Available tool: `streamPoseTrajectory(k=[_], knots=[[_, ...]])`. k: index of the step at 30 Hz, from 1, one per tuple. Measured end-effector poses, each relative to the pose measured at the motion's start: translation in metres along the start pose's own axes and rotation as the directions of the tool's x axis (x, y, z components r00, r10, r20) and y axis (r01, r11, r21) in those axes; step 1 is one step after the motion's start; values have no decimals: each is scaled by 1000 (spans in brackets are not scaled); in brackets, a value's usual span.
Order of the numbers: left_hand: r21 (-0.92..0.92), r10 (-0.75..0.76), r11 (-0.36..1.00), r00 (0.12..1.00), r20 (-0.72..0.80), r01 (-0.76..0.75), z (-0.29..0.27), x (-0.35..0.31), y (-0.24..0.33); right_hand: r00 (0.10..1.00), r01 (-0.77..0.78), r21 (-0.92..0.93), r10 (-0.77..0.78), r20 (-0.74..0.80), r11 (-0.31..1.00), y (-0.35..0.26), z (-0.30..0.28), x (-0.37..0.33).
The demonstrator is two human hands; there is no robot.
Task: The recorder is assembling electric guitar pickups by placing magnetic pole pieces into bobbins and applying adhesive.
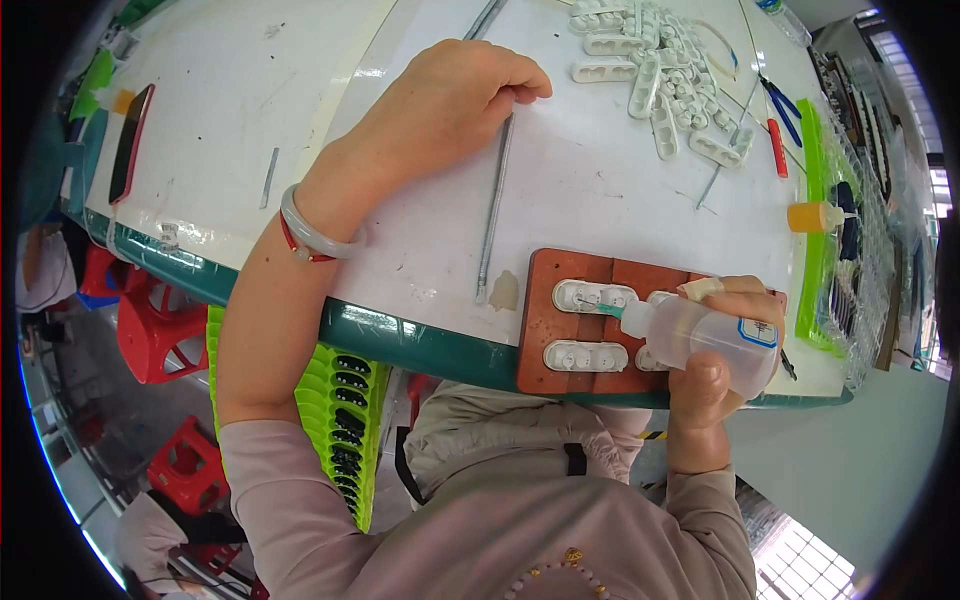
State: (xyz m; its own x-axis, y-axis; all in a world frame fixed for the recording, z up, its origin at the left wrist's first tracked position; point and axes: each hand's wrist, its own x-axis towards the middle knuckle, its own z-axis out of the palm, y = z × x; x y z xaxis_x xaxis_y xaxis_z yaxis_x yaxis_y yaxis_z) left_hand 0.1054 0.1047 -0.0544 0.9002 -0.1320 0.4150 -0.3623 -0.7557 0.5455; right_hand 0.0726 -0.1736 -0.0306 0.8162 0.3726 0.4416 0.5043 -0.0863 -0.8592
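My right hand [725, 325] is wrapped round a translucent squeeze bottle [690, 335], tilted to the left. The bottle's thin teal nozzle reaches over a white oblong plastic part [592, 297] at the upper left of a reddish-brown holding block [535, 335]. Another white part [585, 356] sits in the block below it; others there are partly hidden by the bottle and hand. My left hand [455, 100] rests farther up the table, its fingers curled in. Whatever its fingertips hold, if anything, is hidden. A thin grey strip [495, 210] runs from beneath them toward the table's near edge.
A heap of white plastic parts [650, 80] lies at the far right, near blue-handled pliers [782, 108]. An orange-filled bottle [815, 217] stands by a green tray [815, 160]. Far left is a phone [131, 145]; below the edge, a green tray [320, 420] holds black parts.
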Motion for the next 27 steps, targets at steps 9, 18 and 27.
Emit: streamPoseTrajectory(k=[9, 18, 27], knots=[[8, 4, 1000, 1000, 20, -4, 0, 0, -1, 996, 57, -50, -53, 78, 997, 4, -1, 2], [34, 62, 998, 996, -59, -60, 0, 2, -5, 977, 200, -143, -208, -40, 969, 6, -13, -18], [-3, -3, 1000, 1000, 5, 3, 1, 0, -3, 980, 198, -91, -199, -3, 976, 8, -7, -14]])
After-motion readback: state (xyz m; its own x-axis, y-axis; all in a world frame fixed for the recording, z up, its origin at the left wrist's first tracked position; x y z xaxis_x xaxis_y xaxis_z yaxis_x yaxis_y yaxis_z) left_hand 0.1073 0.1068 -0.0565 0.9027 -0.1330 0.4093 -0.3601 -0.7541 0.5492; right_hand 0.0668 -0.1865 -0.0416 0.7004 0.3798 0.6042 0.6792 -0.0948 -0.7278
